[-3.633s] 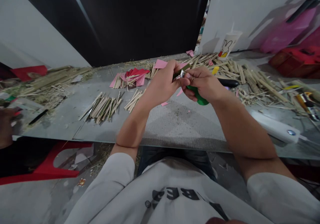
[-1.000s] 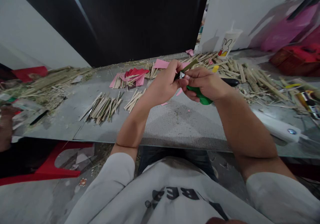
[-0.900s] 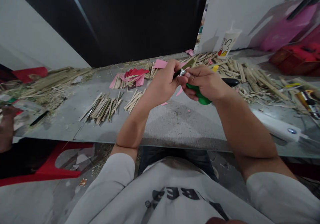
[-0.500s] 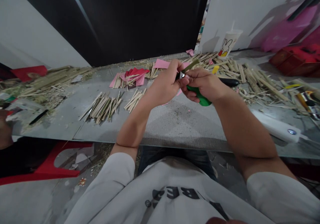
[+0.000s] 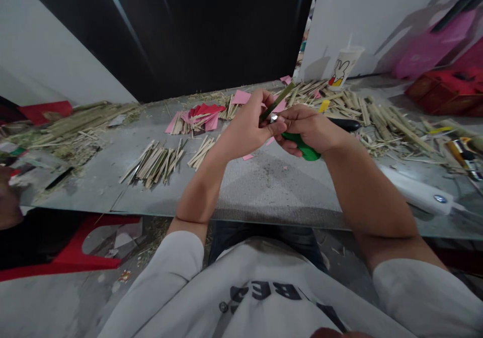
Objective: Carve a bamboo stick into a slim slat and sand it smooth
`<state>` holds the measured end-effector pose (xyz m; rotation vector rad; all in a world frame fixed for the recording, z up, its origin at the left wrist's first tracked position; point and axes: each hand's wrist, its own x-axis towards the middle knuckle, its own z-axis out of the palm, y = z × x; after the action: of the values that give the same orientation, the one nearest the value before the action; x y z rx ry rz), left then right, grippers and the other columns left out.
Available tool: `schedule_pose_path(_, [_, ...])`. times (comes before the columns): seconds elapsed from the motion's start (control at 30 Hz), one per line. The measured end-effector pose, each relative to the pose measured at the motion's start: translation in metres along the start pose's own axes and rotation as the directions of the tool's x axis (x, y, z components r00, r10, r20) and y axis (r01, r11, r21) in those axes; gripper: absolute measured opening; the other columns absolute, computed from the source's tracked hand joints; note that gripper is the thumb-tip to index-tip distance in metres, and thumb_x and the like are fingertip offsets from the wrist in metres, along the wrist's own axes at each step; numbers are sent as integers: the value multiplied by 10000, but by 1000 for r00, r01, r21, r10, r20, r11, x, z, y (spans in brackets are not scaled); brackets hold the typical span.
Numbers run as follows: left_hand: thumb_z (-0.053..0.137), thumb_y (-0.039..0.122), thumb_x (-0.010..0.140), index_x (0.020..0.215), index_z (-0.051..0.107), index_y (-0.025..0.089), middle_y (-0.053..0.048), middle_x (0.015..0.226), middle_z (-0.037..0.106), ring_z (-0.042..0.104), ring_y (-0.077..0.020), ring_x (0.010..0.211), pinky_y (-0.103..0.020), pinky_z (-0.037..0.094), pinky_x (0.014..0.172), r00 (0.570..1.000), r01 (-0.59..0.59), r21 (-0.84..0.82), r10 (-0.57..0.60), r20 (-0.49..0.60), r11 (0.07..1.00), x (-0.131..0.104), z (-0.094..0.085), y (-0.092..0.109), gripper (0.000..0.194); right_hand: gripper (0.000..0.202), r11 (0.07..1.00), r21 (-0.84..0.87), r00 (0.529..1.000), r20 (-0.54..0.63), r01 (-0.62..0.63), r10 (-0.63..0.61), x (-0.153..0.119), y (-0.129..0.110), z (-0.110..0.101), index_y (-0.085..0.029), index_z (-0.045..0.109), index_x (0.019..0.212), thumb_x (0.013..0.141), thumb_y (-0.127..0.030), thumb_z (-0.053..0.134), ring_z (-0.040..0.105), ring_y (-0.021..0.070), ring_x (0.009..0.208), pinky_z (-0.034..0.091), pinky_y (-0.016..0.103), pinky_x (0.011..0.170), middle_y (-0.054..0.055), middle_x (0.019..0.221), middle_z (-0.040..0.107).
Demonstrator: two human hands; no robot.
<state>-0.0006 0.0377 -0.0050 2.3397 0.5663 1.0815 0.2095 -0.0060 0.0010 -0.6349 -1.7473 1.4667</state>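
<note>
Over the middle of the table, my left hand (image 5: 252, 124) is closed around a narrow green bamboo strip (image 5: 278, 101), which slants up and to the right from its fingers. My right hand (image 5: 307, 129) grips a green-handled knife (image 5: 307, 149); a bit of bright metal shows at its fingertips, and most of the blade is hidden. The two hands meet, thumbs close together, with the metal against or just beside the strip. Pink paper pieces (image 5: 241, 97) lie behind my left hand. Left of my forearm are a pile of short bamboo sticks (image 5: 156, 163) and a smaller pile (image 5: 203, 152).
Red and pink folded paper (image 5: 204, 114) lies on sticks further back. Bamboo scraps (image 5: 381, 116) spread along the right, near a paper cup (image 5: 344, 66), a black handle (image 5: 345, 124) and a white device (image 5: 418, 189). Another person's arm (image 5: 8, 199) shows at the left edge.
The bamboo strip has turned steeper and more of its length shows above my left hand. Both hands stay in nearly the same place.
</note>
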Motion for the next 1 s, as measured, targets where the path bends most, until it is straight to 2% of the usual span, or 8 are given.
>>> schedule_pose_path(0.13, [760,545,1073,1173,460,270,-23,1021,528,603,-177,895,-362,528,787,999,-41,34,41,5,999,1,-1,0,419,476,996,-88,1000,-7,-24,23,-5,-9,-1,-218,606,744,1027,-515,847,489,126,393,374,276,358,0,554,566])
schedule_pose_path(0.27, [749,563,1075,1152,449,263,-22,1041,501,588,-171,907,-356,523,799,997,-79,34,78,28,996,1,-3,2,432,521,991,-132,999,-19,-38,35,-8,-18,4,-219,597,733,1022,-560,865,523,132,440,409,267,378,8,581,573])
schedule_pose_path(0.4, [737,623,1074,1115,447,258,-12,1009,487,575,-164,904,-343,522,804,996,-81,23,80,31,996,1,-4,7,468,504,993,-116,998,-57,-19,13,-9,-21,8,-211,587,737,1040,-514,851,544,125,459,425,245,375,6,609,591])
schedule_pose_path(0.5, [700,693,1072,1089,446,259,-3,963,473,583,-163,879,-345,534,795,998,-58,-1,58,27,998,2,-3,9,503,439,995,-94,999,-42,11,-15,-10,-23,10,-197,608,752,1065,-433,806,552,126,448,427,244,373,9,606,607])
schedule_pose_path(0.63, [675,742,1054,1104,471,268,-15,978,500,610,-182,869,-372,541,782,1000,-21,9,21,10,1000,4,-1,8,518,356,998,-62,998,-56,-3,0,-10,-22,11,-196,633,797,1115,-337,707,503,117,413,398,250,384,-8,565,570])
schedule_pose_path(0.7, [684,758,1036,1124,491,272,-23,990,528,613,-191,869,-382,541,779,1000,-7,36,7,7,999,5,-1,7,530,365,998,-54,997,-71,-19,16,-10,-20,11,-201,632,806,1121,-365,720,482,111,414,401,256,395,-18,568,550])
schedule_pose_path(0.83, [648,795,1032,1145,525,278,-23,983,550,615,-193,861,-385,542,780,1000,-19,79,19,-2,997,5,0,6,543,409,999,-46,1000,-30,-3,2,-9,-17,9,-210,619,818,1102,-460,774,466,111,417,399,261,389,-24,567,545])
schedule_pose_path(1.0, [578,805,1062,1182,561,278,-27,970,553,642,-207,869,-406,556,811,999,-5,102,1,44,995,3,-2,8,541,435,999,-44,999,-30,24,-25,-11,-18,9,-212,599,823,1097,-491,788,472,102,418,402,252,404,-26,575,558])
